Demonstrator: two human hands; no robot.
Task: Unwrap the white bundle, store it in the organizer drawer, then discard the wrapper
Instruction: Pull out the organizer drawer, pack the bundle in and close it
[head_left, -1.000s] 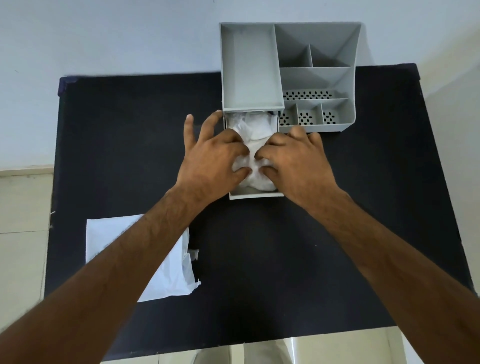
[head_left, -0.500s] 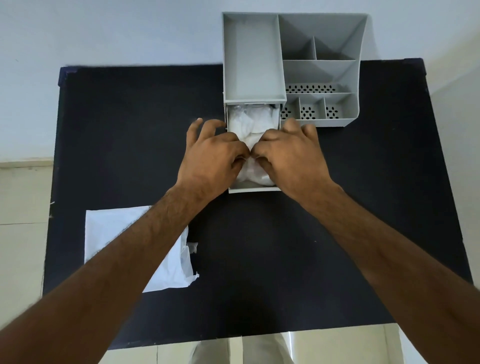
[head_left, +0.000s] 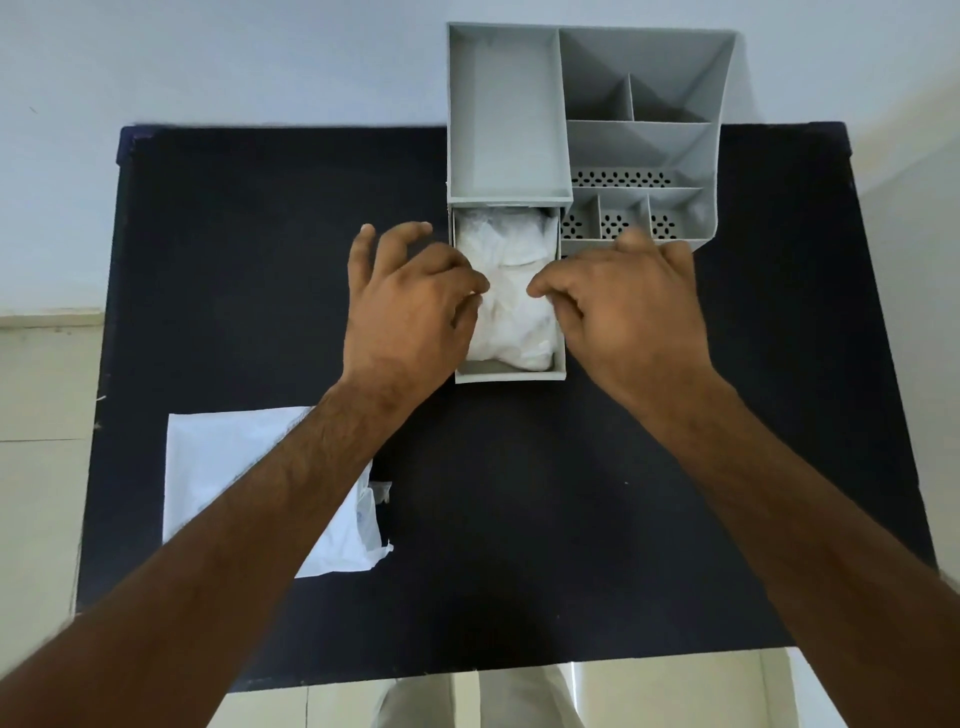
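The white bundle (head_left: 511, 296) lies crumpled inside the pulled-out grey drawer (head_left: 509, 374) of the grey organizer (head_left: 582, 130). My left hand (head_left: 410, 306) hovers at the drawer's left side, fingers curled and apart, its fingertips close to the bundle. On the drawer's right side my right hand (head_left: 628, 301) is likewise loosely curled and holds nothing. The white wrapper (head_left: 228, 467) lies flat at the table's front left, partly hidden under my left forearm.
The black table (head_left: 519, 519) carries the organizer at its back edge, against a pale wall. The organizer has a deep left bin and several smaller compartments with perforated floors on the right. Tiled floor shows past the table's left and front edges.
Both hands were pressed together on the bundle in the drawer. They have now lifted and moved apart to either side, leaving the bundle uncovered in the drawer.
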